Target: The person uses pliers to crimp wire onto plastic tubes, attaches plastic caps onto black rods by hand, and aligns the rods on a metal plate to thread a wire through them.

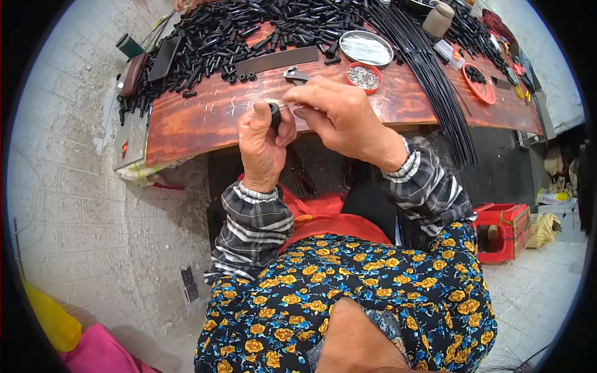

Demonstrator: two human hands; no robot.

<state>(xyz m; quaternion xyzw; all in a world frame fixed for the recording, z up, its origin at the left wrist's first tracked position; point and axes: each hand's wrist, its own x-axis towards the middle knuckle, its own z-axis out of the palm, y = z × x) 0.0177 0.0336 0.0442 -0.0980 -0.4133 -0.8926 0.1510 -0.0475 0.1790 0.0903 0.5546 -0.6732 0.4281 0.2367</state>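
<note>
My left hand [264, 143] is raised at the table's near edge, its fingers wrapped round a short black tube [275, 115] held upright. Close by on the right, my right hand [342, 118] has its thumb and fingers pinched together, pointing at the tube's top. A thin pale line seems to run between the fingertips of both hands, too fine to name. Just beyond the right hand lie a small dark metal tool [295, 76] and a red-rimmed dish [364, 78] full of tiny metal bits.
Black tubes [205, 53] are heaped across the back of the wooden table [186, 127]. A flat grey bar [277, 61] lies before them. Beyond stands a round tray [367, 48] of thin silvery pieces. Long black rods [435, 87] overhang the right edge. A red stool [497, 233] stands right.
</note>
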